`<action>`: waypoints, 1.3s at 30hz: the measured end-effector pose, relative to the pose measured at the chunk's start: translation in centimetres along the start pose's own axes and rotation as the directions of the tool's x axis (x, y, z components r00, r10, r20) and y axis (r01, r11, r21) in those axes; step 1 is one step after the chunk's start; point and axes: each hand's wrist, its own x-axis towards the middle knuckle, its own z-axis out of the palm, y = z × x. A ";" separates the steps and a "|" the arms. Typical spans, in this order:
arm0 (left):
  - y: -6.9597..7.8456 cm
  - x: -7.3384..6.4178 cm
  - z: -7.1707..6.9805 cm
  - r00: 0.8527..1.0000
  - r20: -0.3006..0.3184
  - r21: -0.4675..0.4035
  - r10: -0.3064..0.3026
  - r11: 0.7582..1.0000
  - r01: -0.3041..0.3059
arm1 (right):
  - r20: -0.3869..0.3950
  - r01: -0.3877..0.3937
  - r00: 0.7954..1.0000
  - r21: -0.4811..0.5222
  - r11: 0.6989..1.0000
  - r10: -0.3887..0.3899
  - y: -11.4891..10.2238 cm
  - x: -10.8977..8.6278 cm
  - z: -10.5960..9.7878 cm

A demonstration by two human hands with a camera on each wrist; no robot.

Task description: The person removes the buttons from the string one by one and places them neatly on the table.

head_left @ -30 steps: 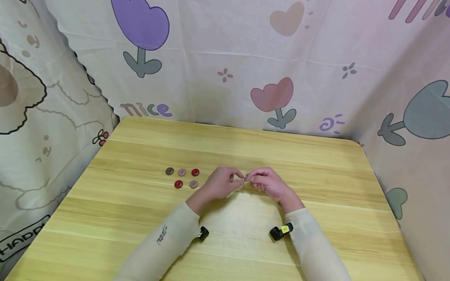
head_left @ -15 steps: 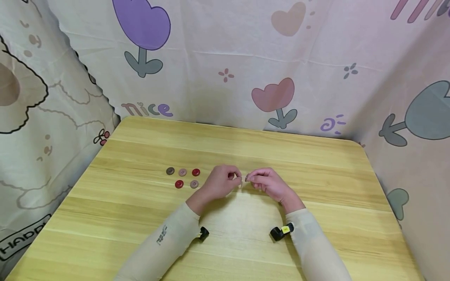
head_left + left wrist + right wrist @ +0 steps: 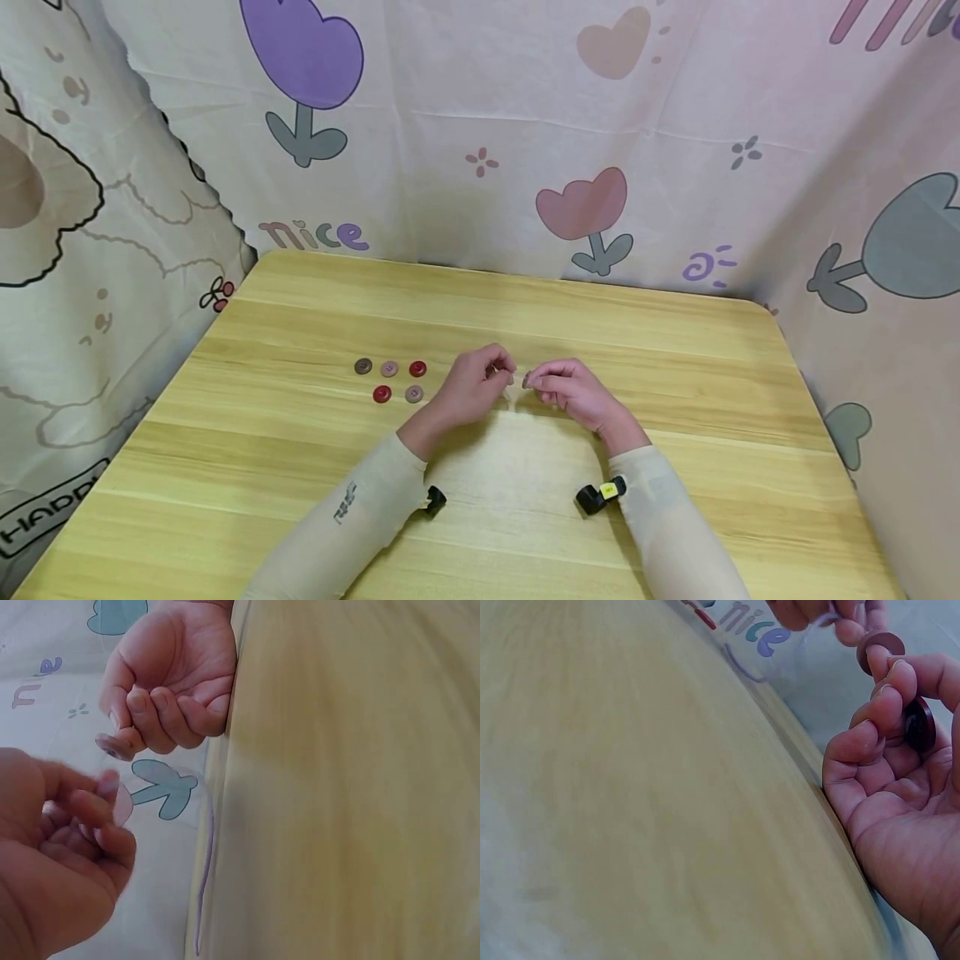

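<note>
Over the middle of the table my two hands face each other, a small gap between their fingertips. My right hand (image 3: 576, 392) pinches a pinkish-brown button (image 3: 889, 640) on edge between thumb and forefinger. A second, dark red button (image 3: 919, 726) is tucked inside its curled fingers. Thumb and forefinger of my left hand (image 3: 472, 387) pinch a thin pale purple cord (image 3: 208, 847), whose loose length hangs down below the fingers. The pinch point is small and blurred. Whether the cord passes through the button, I cannot tell.
Left of my left hand, several buttons lie flat in two rows: a brown button (image 3: 363, 366), pink button (image 3: 389, 368) and red button (image 3: 417, 368) behind, a red button (image 3: 382, 394) and dusty pink button (image 3: 414, 394) in front. A patterned cloth (image 3: 435, 200) hangs behind the wooden table (image 3: 510, 533).
My left hand has drawn slightly back and up from the right, widening the gap between the fingertips. The right hand stays in place with its button. The buttons on the table lie as before.
</note>
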 end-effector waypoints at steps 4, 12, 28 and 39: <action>0.5 0.0 0.1 0.999 0.027 0.056 -0.022 0.998 0.021 | -0.013 -0.004 1.000 -0.010 1.000 0.004 0.0 0.0 0.1; 0.9 -0.4 0.1 0.993 0.080 0.082 -0.089 0.993 0.083 | 0.025 0.011 1.000 0.026 1.000 -0.012 0.0 0.0 0.1; 0.2 -0.3 0.3 0.997 0.083 0.109 0.009 0.994 -0.018 | 0.039 0.008 0.999 0.009 1.000 -0.009 0.1 0.0 0.0; 0.4 -0.3 0.5 0.998 0.062 0.137 -0.011 0.991 0.003 | 0.038 0.013 0.999 0.015 1.000 -0.014 0.0 0.0 0.0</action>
